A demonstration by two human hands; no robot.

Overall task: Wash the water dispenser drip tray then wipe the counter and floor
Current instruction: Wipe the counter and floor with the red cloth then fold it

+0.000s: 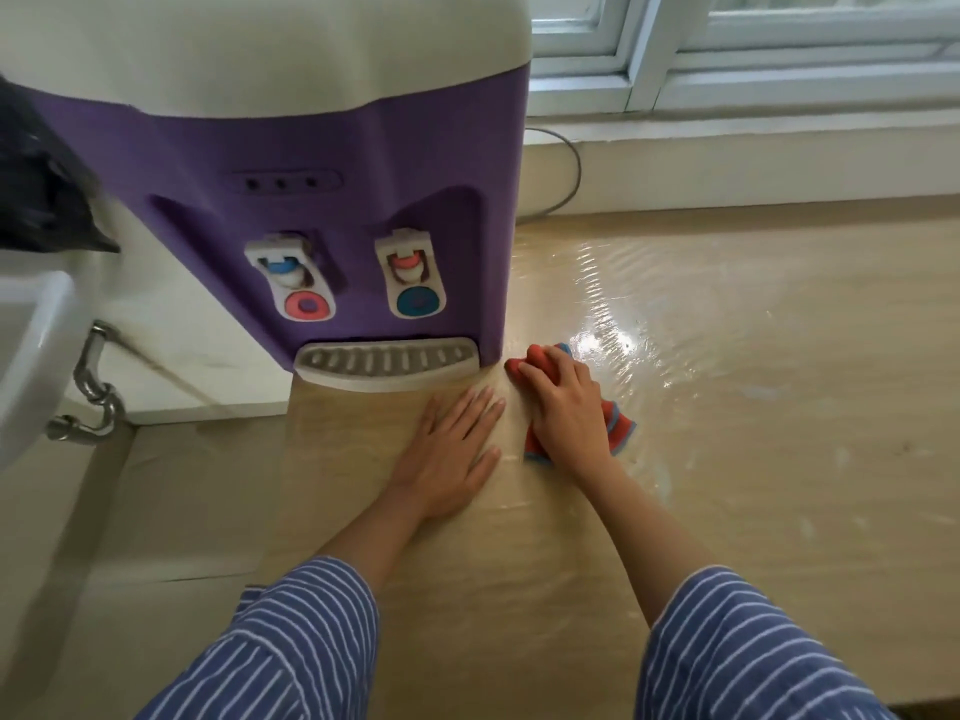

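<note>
The drip tray sits back in the purple dispenser; the right hand curls over a red cloth on the counter beside it; the left hand lies flat, fingers straight; a wide wipe could knock the tray loose.

daylight enters from the window at upper right of the frame. strong glare patch on the wet wooden counter right of centre. soft shadows only. slight blur overall; hands a little smeared. wide-angle bending at edges, worst on the sink at left.
</note>
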